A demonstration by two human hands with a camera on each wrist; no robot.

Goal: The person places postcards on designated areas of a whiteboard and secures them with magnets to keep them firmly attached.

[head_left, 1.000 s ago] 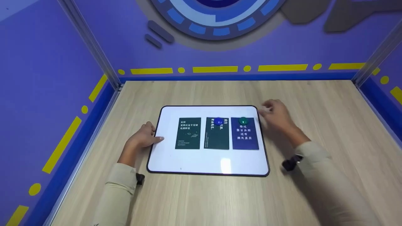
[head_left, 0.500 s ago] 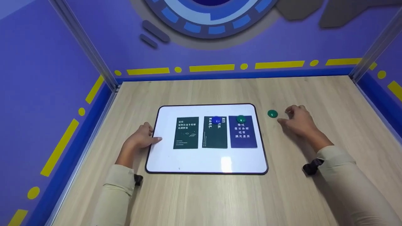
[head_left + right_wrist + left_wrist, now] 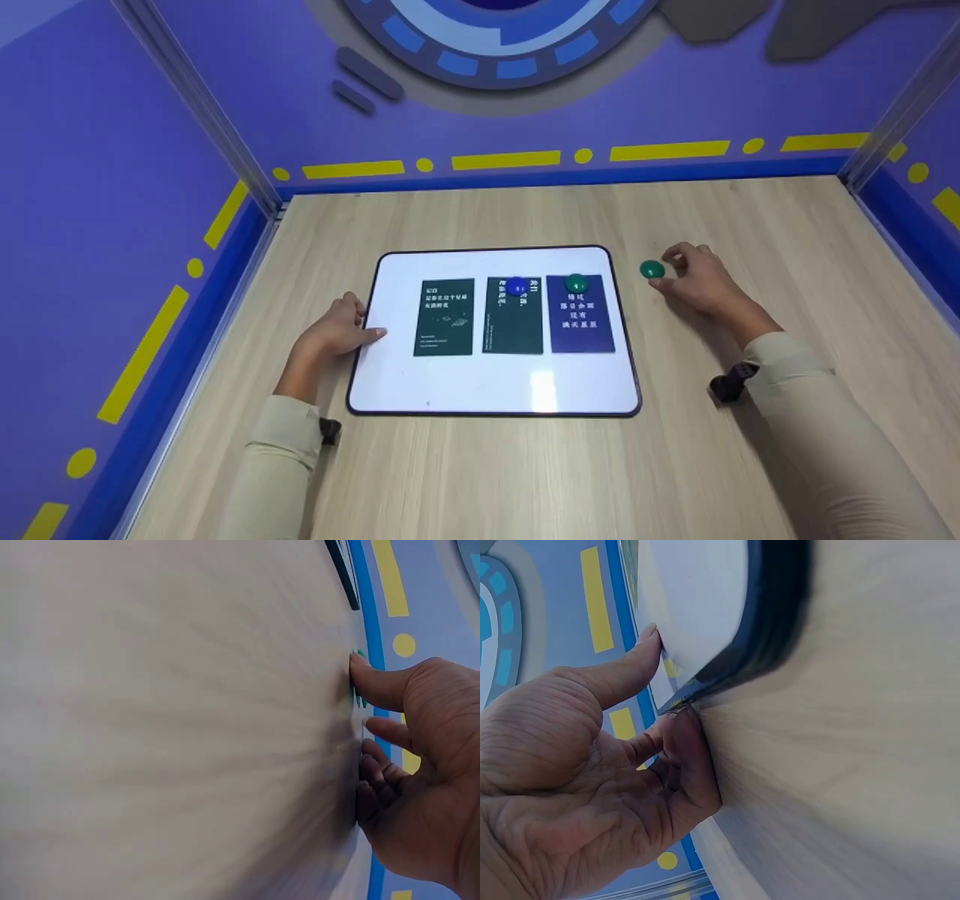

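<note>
A small whiteboard (image 3: 450, 386) with a black frame lies on the table. My left hand (image 3: 334, 330) grips its left edge, thumb over the white face and fingers curled against the frame; the left wrist view shows this hold at the corner (image 3: 772, 622). Right of the board sits a round green magnet (image 3: 652, 269). My right hand (image 3: 701, 279) reaches around it, thumb right at its near side and index finger beyond it. In the right wrist view a gap shows between the index fingertip (image 3: 370, 723) and the magnet (image 3: 361, 694).
On the board lie a dark green card (image 3: 444, 322), a second green card (image 3: 514, 326) under a blue magnet (image 3: 517, 286), and a blue card (image 3: 582, 322) under another green magnet (image 3: 576, 283). Blue-purple panels (image 3: 525, 124) wall the table's back and sides.
My right hand has moved away from the board's top right corner, leaving the green magnet visible on the table, then come back left to it. My left hand stays on the board.
</note>
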